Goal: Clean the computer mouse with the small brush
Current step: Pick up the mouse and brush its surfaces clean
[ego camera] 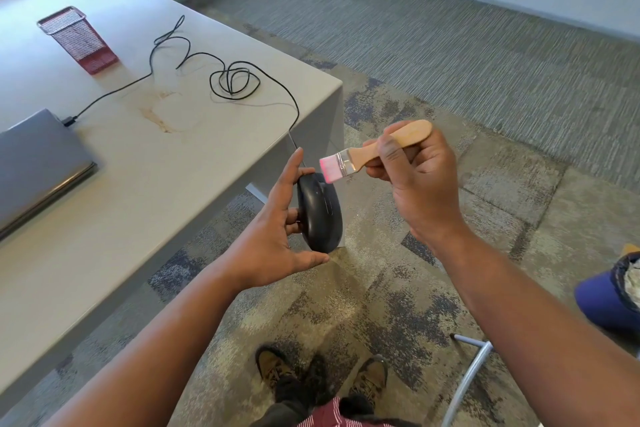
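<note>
The right hand has its grip closed round the wooden handle of the small brush, pink bristles touching the top end of the computer mouse. The left hand holds the mouse on edge in the air, just off the counter's near corner, its cable trailing back across it. Short, light strokes along the seams, turning the mouse, would probably serve best.

Bright, even daylight fills the room — shadows are soft and faint, with only a pale sheen on the bench top. The wide lens bends straight lines near the edges. Focus is fairly sharp at centre — slightly soft toward the corners.
</note>
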